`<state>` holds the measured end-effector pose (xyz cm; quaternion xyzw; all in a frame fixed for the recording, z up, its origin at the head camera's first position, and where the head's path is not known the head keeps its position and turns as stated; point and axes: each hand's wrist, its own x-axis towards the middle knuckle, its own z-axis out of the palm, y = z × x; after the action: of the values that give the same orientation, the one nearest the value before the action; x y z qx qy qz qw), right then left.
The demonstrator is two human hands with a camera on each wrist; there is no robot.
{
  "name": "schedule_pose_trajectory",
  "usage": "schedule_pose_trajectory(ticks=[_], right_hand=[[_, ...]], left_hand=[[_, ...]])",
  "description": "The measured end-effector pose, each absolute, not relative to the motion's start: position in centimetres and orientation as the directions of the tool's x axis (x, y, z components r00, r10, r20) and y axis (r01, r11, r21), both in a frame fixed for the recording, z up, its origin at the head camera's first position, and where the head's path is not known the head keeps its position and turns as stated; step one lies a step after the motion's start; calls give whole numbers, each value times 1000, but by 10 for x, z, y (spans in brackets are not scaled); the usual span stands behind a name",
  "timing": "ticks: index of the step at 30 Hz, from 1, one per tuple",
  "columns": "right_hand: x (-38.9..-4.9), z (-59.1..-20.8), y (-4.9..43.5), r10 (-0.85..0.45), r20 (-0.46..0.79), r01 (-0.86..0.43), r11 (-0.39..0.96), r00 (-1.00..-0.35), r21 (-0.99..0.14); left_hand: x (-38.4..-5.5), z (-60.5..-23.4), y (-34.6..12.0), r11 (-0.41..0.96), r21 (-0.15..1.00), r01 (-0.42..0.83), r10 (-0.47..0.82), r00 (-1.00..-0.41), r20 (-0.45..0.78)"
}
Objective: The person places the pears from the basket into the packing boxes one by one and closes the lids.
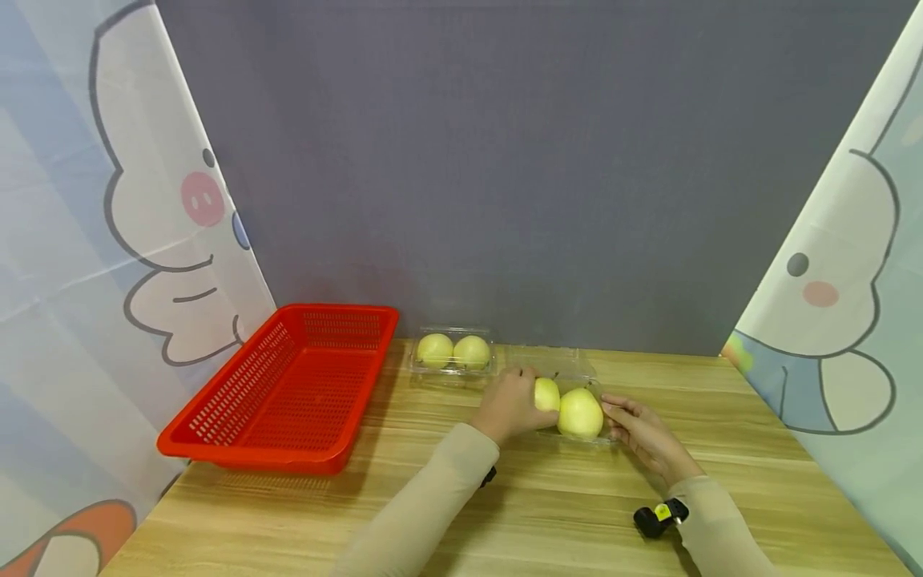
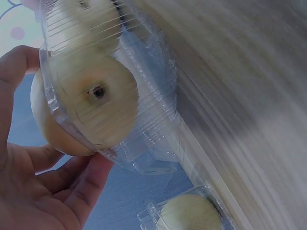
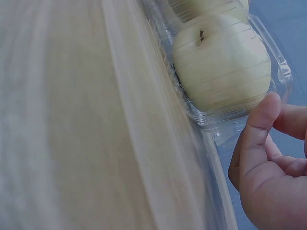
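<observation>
Two pale yellow pears, a left pear [image 1: 546, 395] and a right pear [image 1: 581, 413], sit in a clear plastic clamshell box [image 2: 53, 103] whose lid [image 1: 551, 361] lies folded back. My left hand [image 1: 510, 403] grips the left pear, thumb on one side and fingers on the other, at the box rim. At the box's right end, my right hand [image 1: 645, 437] pinches the plastic edge between thumb and fingers; the right wrist view shows this thumb [image 3: 266, 112] beside the pear. The left hand partly hides the left pear in the head view.
A second clear box [image 1: 453, 371] with two pears stands at the back, left of my hands. The red plastic basket [image 1: 317, 401] is on the table's left side. A grey backdrop [image 1: 505, 176] rises behind the wooden table [image 1: 570, 513], with printed curtains on both sides.
</observation>
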<state>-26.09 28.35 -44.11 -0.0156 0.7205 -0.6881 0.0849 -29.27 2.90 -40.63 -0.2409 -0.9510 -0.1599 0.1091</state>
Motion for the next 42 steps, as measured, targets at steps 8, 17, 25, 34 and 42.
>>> schedule_pose_trajectory(ticks=[8, 17, 25, 34, 42], right_hand=[[-261, -444, 284, -129, -99, 95, 40, -987, -995], [-261, -446, 284, -122, -100, 96, 37, -987, -995], [-262, -446, 285, -115, -107, 105, 18, -988, -994], [-261, -443, 284, -127, -114, 114, 5, -985, -993], [-261, -442, 284, -122, -126, 127, 5, -984, -992]], left_hand=[[-290, -410, 32, 853, 132, 506, 457, -843, 284], [-291, -421, 37, 849, 14, 528, 500, -812, 301], [-291, -419, 38, 857, 29, 514, 487, -828, 277], [-291, -419, 30, 826, 218, 520, 471, -848, 242], [-293, -423, 9, 667, 535, 519, 466, -850, 245]])
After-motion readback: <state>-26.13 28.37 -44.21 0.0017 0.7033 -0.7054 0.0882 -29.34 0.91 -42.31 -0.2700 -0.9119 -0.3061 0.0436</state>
